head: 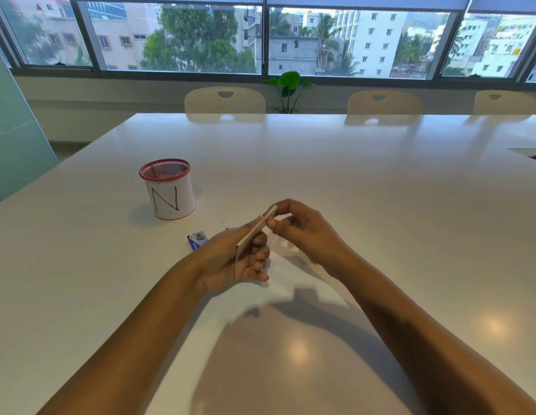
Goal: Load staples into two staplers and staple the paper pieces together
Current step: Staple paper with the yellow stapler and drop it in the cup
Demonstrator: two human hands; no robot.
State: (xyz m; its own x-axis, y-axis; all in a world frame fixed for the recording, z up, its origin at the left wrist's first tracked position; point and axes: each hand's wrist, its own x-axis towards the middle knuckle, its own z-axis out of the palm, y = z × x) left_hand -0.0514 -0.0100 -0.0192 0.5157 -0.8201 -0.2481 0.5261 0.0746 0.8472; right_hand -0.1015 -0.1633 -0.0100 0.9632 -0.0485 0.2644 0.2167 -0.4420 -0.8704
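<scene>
Fingers of the left hand (230, 259) curl round a thin white paper stack (256, 232), held edge-up right of the pen cup (168, 190); right hand (296, 226) pinches its far end. Bare table (380, 190) spreads beyond.

Both hands (230, 259) (302, 229) raised, fingers (259, 239) pinching

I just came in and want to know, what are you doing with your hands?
A person at a white table holds a thin, flat, pale piece, probably paper, edge-on above it. The left hand grips its lower part and the right hand pinches the top end. A small blue staple box and a red-rimmed mesh cup marked N stand nearby. No stapler shows.
</scene>
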